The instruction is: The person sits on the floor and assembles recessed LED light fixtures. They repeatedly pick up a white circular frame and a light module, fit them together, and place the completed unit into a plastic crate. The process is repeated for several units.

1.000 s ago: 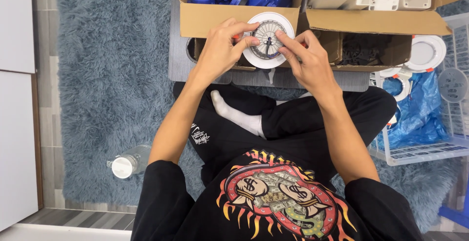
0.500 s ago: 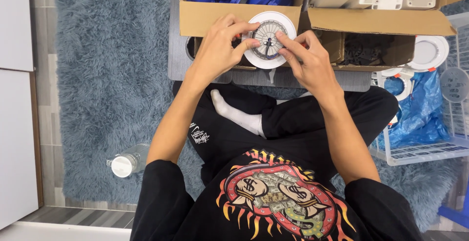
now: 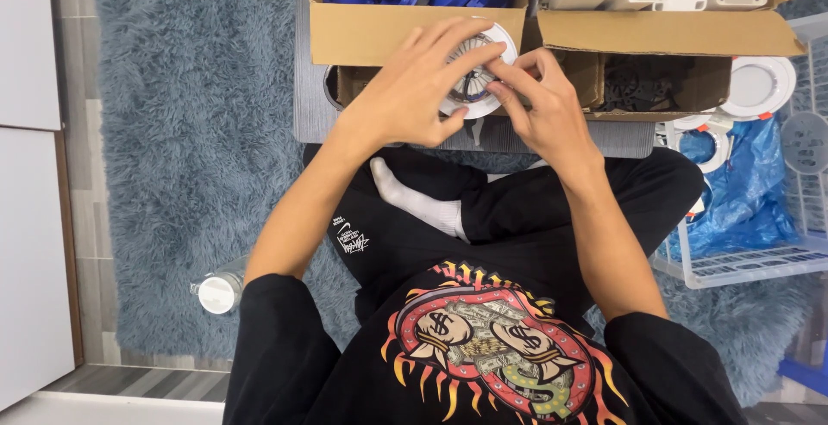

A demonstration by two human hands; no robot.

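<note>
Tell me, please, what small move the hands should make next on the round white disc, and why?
Probably press the small part home with the right hand fingertips while the left hand steadies the round white disc. Both hands already grip the disc over the cardboard box, and the right fingers pinch at its finned centre.

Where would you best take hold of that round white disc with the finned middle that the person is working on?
By its outer rim, I'd say, from opposite sides. The round white disc is flat and thin with delicate-looking fins at the centre, so the edge is the safe part. The left hand and right hand already flank it that way, fingers on its edge and face.
</note>
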